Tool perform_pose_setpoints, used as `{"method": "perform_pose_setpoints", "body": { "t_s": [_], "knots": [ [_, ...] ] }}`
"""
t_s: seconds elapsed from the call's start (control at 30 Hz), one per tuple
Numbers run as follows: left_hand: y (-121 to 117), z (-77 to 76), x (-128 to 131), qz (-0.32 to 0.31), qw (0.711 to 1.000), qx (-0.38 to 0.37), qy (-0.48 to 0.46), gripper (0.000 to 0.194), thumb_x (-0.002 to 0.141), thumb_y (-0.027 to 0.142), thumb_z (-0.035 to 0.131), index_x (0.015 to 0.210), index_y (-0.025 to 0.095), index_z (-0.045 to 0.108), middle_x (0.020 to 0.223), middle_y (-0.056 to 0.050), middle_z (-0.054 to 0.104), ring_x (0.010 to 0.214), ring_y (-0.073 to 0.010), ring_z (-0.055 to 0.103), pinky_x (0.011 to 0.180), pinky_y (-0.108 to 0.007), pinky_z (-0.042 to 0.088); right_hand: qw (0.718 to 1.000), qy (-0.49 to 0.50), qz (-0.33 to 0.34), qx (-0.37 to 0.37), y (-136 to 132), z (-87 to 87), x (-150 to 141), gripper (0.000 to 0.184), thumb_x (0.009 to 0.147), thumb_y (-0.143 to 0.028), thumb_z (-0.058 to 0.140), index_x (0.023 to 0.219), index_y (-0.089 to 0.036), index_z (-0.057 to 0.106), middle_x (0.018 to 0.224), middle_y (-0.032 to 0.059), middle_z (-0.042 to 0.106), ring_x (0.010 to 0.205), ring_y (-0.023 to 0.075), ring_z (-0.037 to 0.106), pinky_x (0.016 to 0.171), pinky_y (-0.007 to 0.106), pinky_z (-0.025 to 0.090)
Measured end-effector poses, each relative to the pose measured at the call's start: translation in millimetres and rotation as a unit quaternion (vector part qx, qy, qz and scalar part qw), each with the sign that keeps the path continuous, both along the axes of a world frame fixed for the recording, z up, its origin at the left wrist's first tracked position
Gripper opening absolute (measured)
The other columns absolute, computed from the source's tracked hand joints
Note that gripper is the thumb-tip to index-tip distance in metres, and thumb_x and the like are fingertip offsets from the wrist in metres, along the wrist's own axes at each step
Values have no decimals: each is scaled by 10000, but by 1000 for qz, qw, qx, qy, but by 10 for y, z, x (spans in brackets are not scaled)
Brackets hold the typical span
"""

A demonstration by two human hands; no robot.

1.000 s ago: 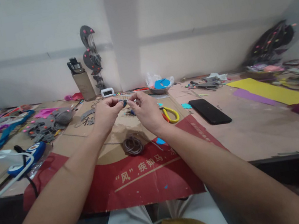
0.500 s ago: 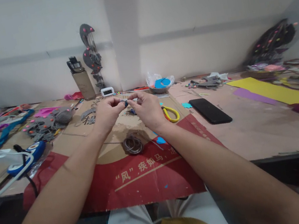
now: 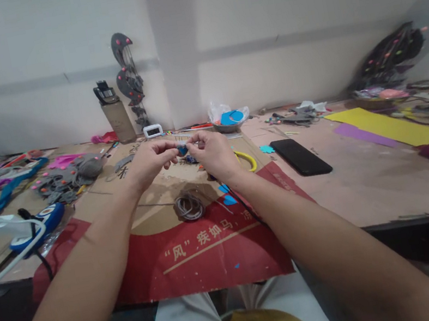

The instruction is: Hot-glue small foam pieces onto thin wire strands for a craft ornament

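A small dark blue piece is pinched between the fingertips of both hands, above the middle of the cardboard sheet. My left hand grips it from the left, thumb and forefinger closed. From the other side my right hand closes on it too. Fingers cover much of the piece, so its exact kind is unclear. Below the hands lies a coil of grey cord. Yellow-handled scissors or pliers sit just right of my right hand, partly hidden. Blue heart-shaped cutouts lie by my right wrist.
A black phone and yellow sheet lie to the right. Grey felt pieces and a blue power strip with a white cable are at left. A bottle, small clock and bowl stand along the wall.
The fingers have shifted on the blue piece, and more of it shows now. My right hand has turned slightly, uncovering more of the blue cutouts. A dark strand now shows beside my right forearm.
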State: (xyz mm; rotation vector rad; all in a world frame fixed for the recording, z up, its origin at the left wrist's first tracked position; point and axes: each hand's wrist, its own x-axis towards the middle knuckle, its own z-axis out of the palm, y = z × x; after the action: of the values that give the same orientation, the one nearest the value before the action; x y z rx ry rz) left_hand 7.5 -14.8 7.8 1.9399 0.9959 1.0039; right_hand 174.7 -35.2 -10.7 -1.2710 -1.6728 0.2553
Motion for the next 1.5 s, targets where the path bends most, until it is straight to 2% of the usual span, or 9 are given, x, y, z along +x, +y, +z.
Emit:
{"method": "perform_pose_setpoints", "body": {
  "t_s": [0.1, 0.2, 0.27, 0.47, 0.67, 0.73, 0.87, 1.1, 1.5],
  "knots": [
    [-9, 8, 3, 12, 999, 28, 36, 318, 719, 332, 612, 958, 145, 710, 653, -28, 638, 517, -92, 489, 482, -217, 364, 999, -49, -11, 4, 3, -6, 14, 176, 798, -274, 552, 866, -170, 676, 700, 25, 654, 633, 135, 563, 600, 246, 376],
    [-21, -3, 31, 45, 989, 105, 96, 290, 708, 344, 624, 895, 151, 732, 649, -29, 649, 537, -98, 502, 498, -220, 365, 995, -95, -12, 13, 12, -30, 10, 183, 809, -285, 546, 886, -181, 676, 749, 41, 672, 687, 156, 584, 620, 257, 384],
    [-32, -14, 53, 61, 983, 131, 111, 258, 698, 331, 630, 854, 157, 738, 661, -30, 662, 548, -102, 518, 502, -218, 375, 992, -121, -15, 22, 12, -47, 2, 175, 815, -278, 540, 886, -191, 674, 782, 48, 680, 714, 168, 593, 634, 268, 386],
    [-42, -53, 78, 68, 989, 91, 96, 188, 704, 283, 611, 781, 156, 726, 581, -34, 647, 480, -117, 550, 463, -219, 415, 984, -170, -6, 59, -35, -58, -12, 167, 854, -263, 500, 869, -199, 653, 837, 62, 673, 766, 192, 584, 673, 302, 377],
    [-47, -54, 85, 111, 980, 130, 99, 124, 692, 225, 591, 703, 165, 699, 568, -18, 635, 488, -117, 574, 496, -218, 425, 994, -106, 12, 30, -60, -33, -9, 198, 867, -300, 500, 1005, -182, 579, 793, 47, 635, 710, 173, 548, 636, 288, 357],
    [-68, -39, 94, 125, 981, 125, 79, 108, 680, 211, 591, 692, 163, 687, 564, -13, 631, 492, -119, 577, 501, -220, 430, 995, -89, 18, 33, -63, -39, -13, 185, 860, -277, 499, 1006, -180, 556, 749, 28, 611, 664, 159, 522, 610, 276, 340],
    [-104, -13, 115, 144, 983, 107, 32, 77, 666, 197, 601, 685, 155, 663, 558, -7, 623, 492, -116, 570, 499, -220, 440, 995, -74, 33, 52, -64, -69, -44, 83, 845, -233, 496, 852, -187, 564, 729, 11, 591, 655, 141, 499, 616, 266, 328],
    [-56, -53, 147, 118, 988, 19, -98, 68, 638, 209, 648, 656, 151, 617, 579, -5, 605, 505, -106, 561, 522, -237, 484, 998, -31, 28, 37, -62, -122, -114, 130, 868, -274, 464, 829, -193, 558, 726, 8, 596, 636, 133, 491, 592, 259, 323],
    [-47, -72, 182, 93, 978, -50, -181, 148, 638, 240, 689, 680, 134, 595, 607, 3, 589, 540, -92, 574, 549, -228, 489, 1000, 16, 7, 9, -57, -103, -149, 176, 852, -307, 471, 738, -196, 546, 650, -8, 581, 593, 125, 485, 569, 261, 319]
  ]
}}
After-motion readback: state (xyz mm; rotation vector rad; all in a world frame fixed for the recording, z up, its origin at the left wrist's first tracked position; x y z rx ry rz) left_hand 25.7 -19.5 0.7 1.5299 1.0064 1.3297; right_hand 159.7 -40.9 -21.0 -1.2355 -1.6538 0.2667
